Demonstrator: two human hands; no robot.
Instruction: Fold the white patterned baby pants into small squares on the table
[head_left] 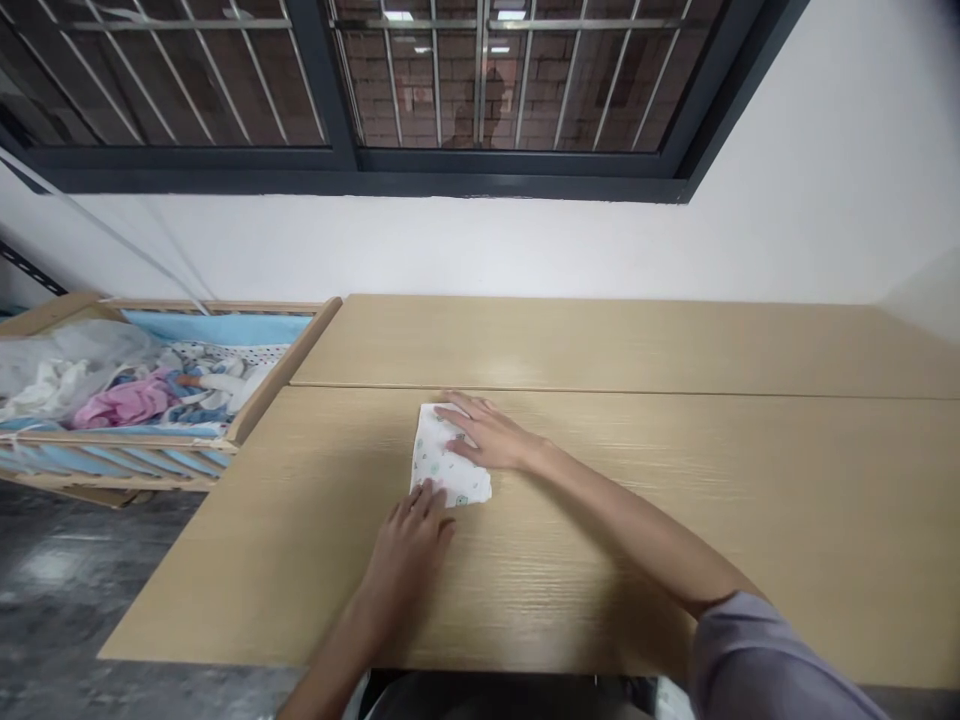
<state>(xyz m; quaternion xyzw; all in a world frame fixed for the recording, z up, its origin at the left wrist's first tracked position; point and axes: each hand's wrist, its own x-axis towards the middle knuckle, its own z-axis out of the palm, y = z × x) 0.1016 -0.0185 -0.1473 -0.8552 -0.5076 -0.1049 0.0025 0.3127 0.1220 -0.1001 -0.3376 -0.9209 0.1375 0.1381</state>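
Note:
A small folded white cloth point(439, 455) with a pale green print lies flat on the wooden table point(637, 480). Across its upper right part rests my right hand point(491, 432), palm down with the fingers spread. At the cloth's lower left edge my left hand point(411, 540) touches it with its fingertips, fingers stretched forward and fairly close together. Neither hand lifts the cloth. What lies under my right palm is hidden.
Left of the table stands a wooden crib point(281, 375) with blue lining, holding a pink cloth point(131, 398) and other crumpled fabrics. A seam runs across the tabletop. Behind it are a white wall point(450, 245) and a dark-framed window point(517, 187) with bars.

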